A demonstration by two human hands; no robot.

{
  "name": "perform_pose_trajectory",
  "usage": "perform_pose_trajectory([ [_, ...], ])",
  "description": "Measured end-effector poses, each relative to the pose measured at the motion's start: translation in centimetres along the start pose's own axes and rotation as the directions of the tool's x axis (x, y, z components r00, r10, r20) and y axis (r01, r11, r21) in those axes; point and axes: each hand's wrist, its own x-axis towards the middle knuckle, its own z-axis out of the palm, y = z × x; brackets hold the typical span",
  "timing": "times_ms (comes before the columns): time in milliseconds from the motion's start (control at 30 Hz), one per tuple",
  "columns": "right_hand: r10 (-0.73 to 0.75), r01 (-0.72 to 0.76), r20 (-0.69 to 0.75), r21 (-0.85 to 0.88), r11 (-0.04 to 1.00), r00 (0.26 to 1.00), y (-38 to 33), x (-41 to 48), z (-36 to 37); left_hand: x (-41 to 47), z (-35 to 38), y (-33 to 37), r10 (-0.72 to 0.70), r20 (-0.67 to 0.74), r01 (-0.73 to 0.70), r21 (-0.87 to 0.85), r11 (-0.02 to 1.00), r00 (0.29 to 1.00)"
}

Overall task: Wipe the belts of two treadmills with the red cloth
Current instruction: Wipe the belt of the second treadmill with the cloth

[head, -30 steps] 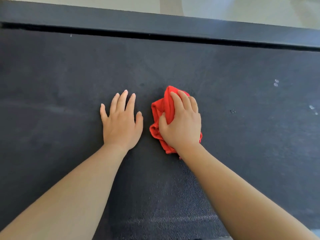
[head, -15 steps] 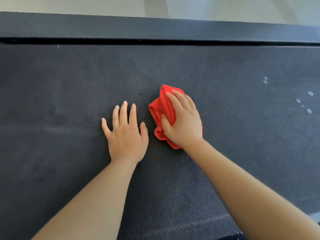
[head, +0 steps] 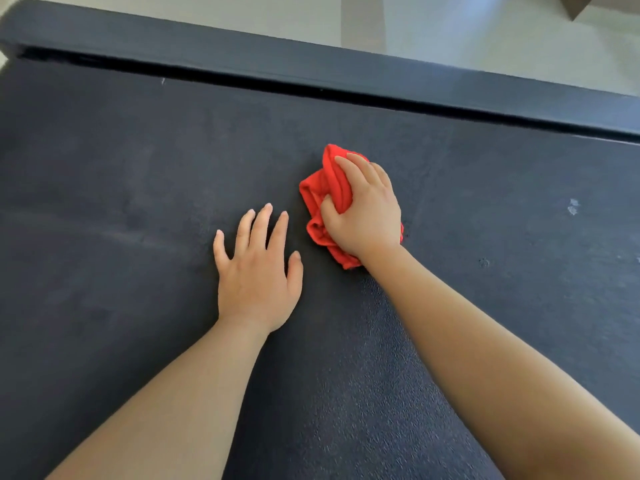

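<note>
Head view. My left hand (head: 258, 275) lies flat on the dark treadmill belt (head: 138, 202), palm down. Its fingers (head: 261, 223) are straight, slightly spread, and hold nothing.

My right hand (head: 363, 216) sits at about 1 o'clock from the left, near it but not touching. Its fingers curl over the bunched red cloth (head: 327, 188), thumb tucked into a fold, gripping it and pressing it onto the belt. The cloth shows from 9 to 12 o'clock of that hand, with a corner at 6 o'clock by the wrist.

Dark side rail (head: 311, 64) runs across at 12 o'clock, with a narrow gap between it and the belt. Pale floor (head: 450, 36) beyond. White specks (head: 573, 206) lie on the belt at 3 o'clock of the cloth, well apart.
</note>
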Motion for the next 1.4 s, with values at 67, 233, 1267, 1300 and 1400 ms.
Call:
perform_pose_trajectory([
  [67,-0.002,0.002,0.003,0.006,1.0,1.0,0.0,0.1,-0.1,-0.1,-0.2,0.2,0.001,0.015,-0.001,0.01,1.0,1.0],
  [233,-0.035,0.036,-0.022,0.023,0.999,0.999,0.6,0.7,0.3,0.0,0.0,0.1,0.005,0.024,-0.006,0.047,0.999,1.0],
  [1267,-0.112,0.111,0.074,0.015,0.994,0.991,4.4,0.0,-2.5,11.0,1.3,1.3,-0.014,-0.113,0.009,-0.044,0.999,0.994],
  [1300,-0.114,0.112,0.065,0.02,0.993,0.991,4.6,-1.5,-3.1,10.9,1.2,1.4,-0.007,-0.126,0.001,-0.05,0.999,0.992],
  [1400,-0.097,0.096,0.061,0.015,0.995,0.993,4.8,-5.3,-4.7,10.1,0.8,1.7,0.031,-0.163,-0.039,-0.051,0.998,0.986],
])
